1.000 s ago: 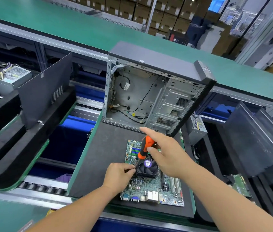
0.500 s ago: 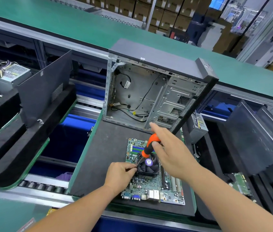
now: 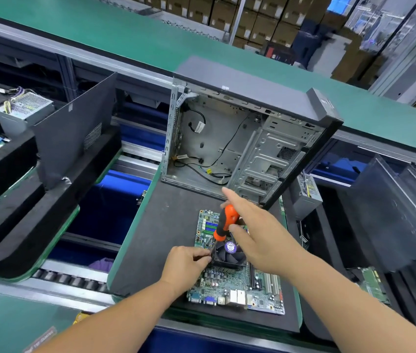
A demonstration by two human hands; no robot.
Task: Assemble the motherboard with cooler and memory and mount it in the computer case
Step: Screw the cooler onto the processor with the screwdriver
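Slightly higher and more upright than half a second ago: orange-and-black screwdriver (image 3: 225,221), handle gripped in the right hand (image 3: 260,238), thumb pressed against the lower grip, index finger stretched out straight toward the case, other fingers (image 3: 237,231) curled around the handle. Shaft angled down and left to the near-left corner of the cooler fan (image 3: 229,254); tip itself hidden between hand and fan. Left hand (image 3: 185,267) unchanged in place, fingers (image 3: 203,258) pinched shut at that same corner, touching the fan frame; whatever sits between the fingertips too small to make out. Cooler seated on the green motherboard (image 3: 237,284), purple round label facing up. Motherboard flat on the dark mat (image 3: 161,238) of the bench, port row toward the near edge, memory slots to the right of the fan partly under the right wrist. Open computer case (image 3: 242,138) standing just behind the board, side off, loose black cables lying inside. Grey power supply (image 3: 24,110) well apart on the far left.
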